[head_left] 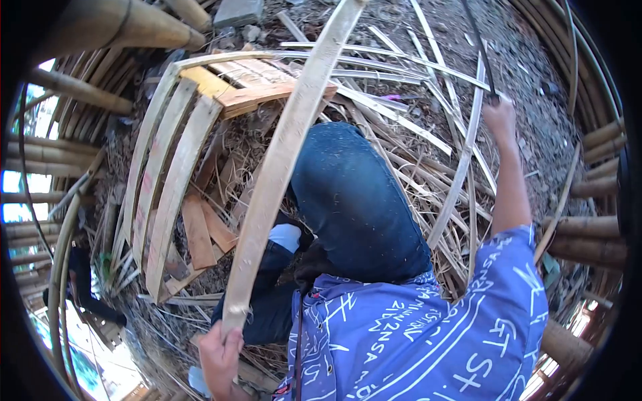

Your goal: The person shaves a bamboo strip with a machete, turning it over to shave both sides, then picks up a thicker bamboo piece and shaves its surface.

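Observation:
A long, flat bamboo strip [281, 140] slants across the view, over my bent knee, from the lower left to the top edge. My left hand [219, 351] is closed around its lower end. Out to the right, my right hand [501, 120] grips the dark handle of a machete [480, 43], whose long thin blade points up and away, seen nearly edge-on. The blade is apart from the bamboo strip. My knee in dark jeans [354, 187] is between the two hands.
A slatted wooden crate [180, 180] lies left of my knee. Several split bamboo strips [461, 160] and heaps of shavings [441, 200] cover the ground ahead and to the right. Bamboo poles [595, 227] line both sides. A grey block [237, 12] rests at the top.

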Tool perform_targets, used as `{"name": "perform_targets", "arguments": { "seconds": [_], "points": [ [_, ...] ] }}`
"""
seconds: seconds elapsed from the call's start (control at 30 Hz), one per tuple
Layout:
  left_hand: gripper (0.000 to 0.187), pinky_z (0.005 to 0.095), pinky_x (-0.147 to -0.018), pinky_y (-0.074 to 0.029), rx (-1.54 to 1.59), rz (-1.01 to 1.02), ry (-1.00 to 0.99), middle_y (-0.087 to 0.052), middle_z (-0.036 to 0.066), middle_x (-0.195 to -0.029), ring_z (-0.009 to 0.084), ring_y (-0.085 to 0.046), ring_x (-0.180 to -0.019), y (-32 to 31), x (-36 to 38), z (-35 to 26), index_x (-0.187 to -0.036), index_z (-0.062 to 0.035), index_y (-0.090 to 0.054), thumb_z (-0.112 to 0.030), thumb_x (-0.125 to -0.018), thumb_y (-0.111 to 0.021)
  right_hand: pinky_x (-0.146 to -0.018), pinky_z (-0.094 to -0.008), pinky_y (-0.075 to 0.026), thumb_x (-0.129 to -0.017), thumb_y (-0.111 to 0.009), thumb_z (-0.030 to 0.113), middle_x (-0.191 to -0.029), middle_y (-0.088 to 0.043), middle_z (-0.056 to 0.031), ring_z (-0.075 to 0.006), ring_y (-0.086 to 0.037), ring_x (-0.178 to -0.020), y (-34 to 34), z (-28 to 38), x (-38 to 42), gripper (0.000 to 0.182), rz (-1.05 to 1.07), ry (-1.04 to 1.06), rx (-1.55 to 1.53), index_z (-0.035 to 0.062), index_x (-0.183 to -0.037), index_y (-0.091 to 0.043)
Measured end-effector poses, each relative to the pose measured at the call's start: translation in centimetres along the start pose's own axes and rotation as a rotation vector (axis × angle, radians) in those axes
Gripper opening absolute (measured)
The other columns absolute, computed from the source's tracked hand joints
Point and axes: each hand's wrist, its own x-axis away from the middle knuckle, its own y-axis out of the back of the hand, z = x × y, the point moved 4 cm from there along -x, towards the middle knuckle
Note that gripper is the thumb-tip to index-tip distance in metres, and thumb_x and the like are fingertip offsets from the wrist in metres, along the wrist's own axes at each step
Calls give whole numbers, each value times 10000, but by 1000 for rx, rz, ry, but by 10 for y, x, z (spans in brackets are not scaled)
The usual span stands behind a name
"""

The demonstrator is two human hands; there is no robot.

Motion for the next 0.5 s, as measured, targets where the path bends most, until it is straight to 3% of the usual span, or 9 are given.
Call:
{"name": "perform_targets", "arguments": {
  "seconds": [0.03, 0.07, 0.13, 0.2, 0.27, 0.33, 0.37, 0.4, 0.5],
  "points": [
    [233, 251, -446, -378, -42, -33, -28, -522, 43, -505, 99, -515, -447, 0, -7, -7, -740, 32, -563, -124, -911, -584, -735, -438, -484, -699, -571, 184, -804, -657, -219, -370, -645, -789, -2, -3, 15, 260, -27, 1, -68, -7, -857, -647],
    [230, 248, -446, -375, -90, -62, -63, -519, 45, -503, 98, -508, -443, 0, -13, -13, -740, 32, -564, -120, -912, -578, -631, -378, -465, -692, -573, 147, -679, -618, -138, -277, -600, -634, -2, 5, 34, 177, -41, 0, -157, -3, -775, -617],
    [229, 254, -443, -371, -130, -83, -148, -513, 48, -496, 100, -500, -434, 2, -22, -26, -749, 35, -570, -124, -913, -575, -468, -304, -347, -686, -607, 90, -552, -508, -19, -112, -447, -489, -1, 26, 69, 102, 2, -68, -438, 28, -663, -528],
    [235, 260, -438, -364, -153, -7, -129, -508, 55, -492, 106, -506, -431, 4, -33, -37, -747, 35, -572, -131, -913, -578, -455, -291, -331, -699, -595, 69, -541, -492, -10, -107, -436, -476, -4, 42, 93, 79, 59, -63, -533, 24, -671, -536],
    [238, 267, -441, -365, -204, -22, -167, -510, 56, -493, 110, -511, -434, 3, -37, -49, -742, 33, -575, -133, -913, -580, -453, -270, -312, -709, -573, 39, -540, -497, -17, -108, -438, -473, 16, 84, 119, 46, 67, 76, -620, 22, -679, -543],
    [249, 287, -460, -382, -220, -15, -220, -520, 78, -499, 147, -528, -436, -3, -39, -64, -741, 34, -577, -145, -913, -581, -466, -274, -356, -717, -554, 21, -537, -510, -20, -98, -469, -493, 33, 116, 133, 21, 152, 158, -593, 29, -710, -573],
    [254, 322, -484, -400, -306, -13, -259, -530, 116, -513, 228, -546, -445, -6, -39, -71, -751, 32, -580, -164, -914, -583, -486, -302, -397, -719, -562, 24, -538, -533, -47, -137, -521, -502, 46, 135, 141, 32, 163, 184, -611, 35, -732, -588],
    [254, 322, -484, -400, -312, -12, -278, -530, 116, -513, 228, -546, -445, -8, -39, -77, -751, 32, -580, -164, -914, -583, -505, -330, -437, -720, -569, 26, -539, -556, -73, -176, -572, -511, 55, 152, 146, 51, 175, 213, -626, 41, -754, -603],
    [266, 381, -493, -404, -352, -33, -310, -534, 168, -548, 369, -545, -494, -16, -37, -90, -733, 22, -559, -180, -901, -605, -606, -447, -492, -712, -621, 73, -651, -608, -184, -386, -627, -658, 68, 183, 154, 92, 188, 384, -441, 63, -804, -620]
  ]
}}
